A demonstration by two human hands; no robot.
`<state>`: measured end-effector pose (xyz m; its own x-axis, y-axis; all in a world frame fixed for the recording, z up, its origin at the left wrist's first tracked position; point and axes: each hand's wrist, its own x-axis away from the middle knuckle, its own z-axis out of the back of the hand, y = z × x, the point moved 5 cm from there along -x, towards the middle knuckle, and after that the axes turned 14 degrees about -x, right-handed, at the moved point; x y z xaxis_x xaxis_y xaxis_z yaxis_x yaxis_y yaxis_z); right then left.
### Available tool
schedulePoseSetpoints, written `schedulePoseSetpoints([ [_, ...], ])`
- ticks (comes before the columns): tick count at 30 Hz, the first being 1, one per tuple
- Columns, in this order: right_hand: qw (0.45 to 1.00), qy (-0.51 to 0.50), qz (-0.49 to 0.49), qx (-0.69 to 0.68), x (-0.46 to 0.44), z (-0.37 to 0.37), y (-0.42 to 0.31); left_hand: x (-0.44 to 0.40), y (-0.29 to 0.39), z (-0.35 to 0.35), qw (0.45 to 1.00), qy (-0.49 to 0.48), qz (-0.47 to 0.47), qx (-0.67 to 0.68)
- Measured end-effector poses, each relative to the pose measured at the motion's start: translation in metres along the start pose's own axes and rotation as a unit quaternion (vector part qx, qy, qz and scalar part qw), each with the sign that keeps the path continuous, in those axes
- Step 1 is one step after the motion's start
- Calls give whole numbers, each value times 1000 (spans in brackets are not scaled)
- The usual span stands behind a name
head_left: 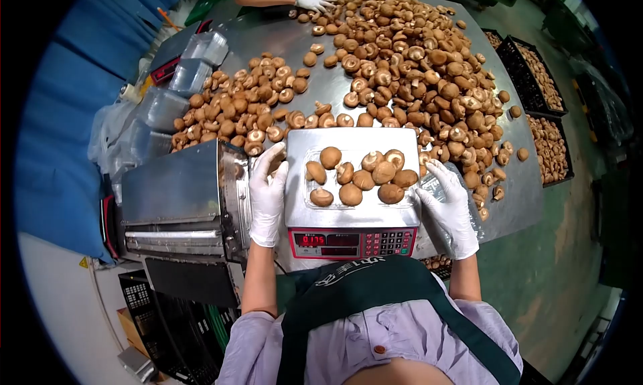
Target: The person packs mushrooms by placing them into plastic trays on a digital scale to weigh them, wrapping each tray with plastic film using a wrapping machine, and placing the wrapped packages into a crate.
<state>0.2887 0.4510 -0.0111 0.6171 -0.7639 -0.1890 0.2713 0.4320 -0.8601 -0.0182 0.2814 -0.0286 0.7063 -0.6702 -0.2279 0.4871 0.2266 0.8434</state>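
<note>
Shiitake mushrooms (362,179) lie in a clear plastic tray (335,214) on the steel plate of a digital scale (353,241). Red digits glow on its display, apparently 0.175. My left hand (268,196), in a white glove, is beside the plate's left edge with fingers parted and nothing in it. At the right edge, my gloved right hand (450,209) has its fingers apart and also holds nothing. Whether either hand touches the scale, I cannot tell. Loose mushrooms lie just beyond the plate.
A large mushroom heap (415,63) covers the table's right side; a smaller pile (248,100) is at left. Stacked clear trays (161,110) stand beyond a metal machine (174,191). Another person's gloved hands (315,2) are at the far edge. Black crates (550,150) hold mushrooms at right.
</note>
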Motion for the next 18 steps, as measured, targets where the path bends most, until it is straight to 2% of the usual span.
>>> schedulePoseSetpoints([
  [3,1000,-10,3,-6,-6,-10,-3,4,4,-3,999,-18,-13,-24],
  [5,997,-23,62,30,-13,-22,-17,6,18,-10,999,-51,-9,-4],
  [6,995,-27,83,38,-17,-31,-21,7,18,-15,995,-59,-51,-69],
  [7,990,-44,102,90,-21,-41,-26,9,25,-20,994,-89,-36,-53],
  [9,974,-54,132,176,-25,-60,-30,12,17,-37,986,-120,-59,-104],
  [10,974,-73,137,166,-27,-70,-25,14,21,-43,979,-128,-77,-140],
  [14,976,-5,185,112,-25,-76,-19,26,25,-59,947,-160,-162,-226],
  [18,988,10,156,14,-30,-68,-24,28,20,-53,970,-150,-114,-153],
])
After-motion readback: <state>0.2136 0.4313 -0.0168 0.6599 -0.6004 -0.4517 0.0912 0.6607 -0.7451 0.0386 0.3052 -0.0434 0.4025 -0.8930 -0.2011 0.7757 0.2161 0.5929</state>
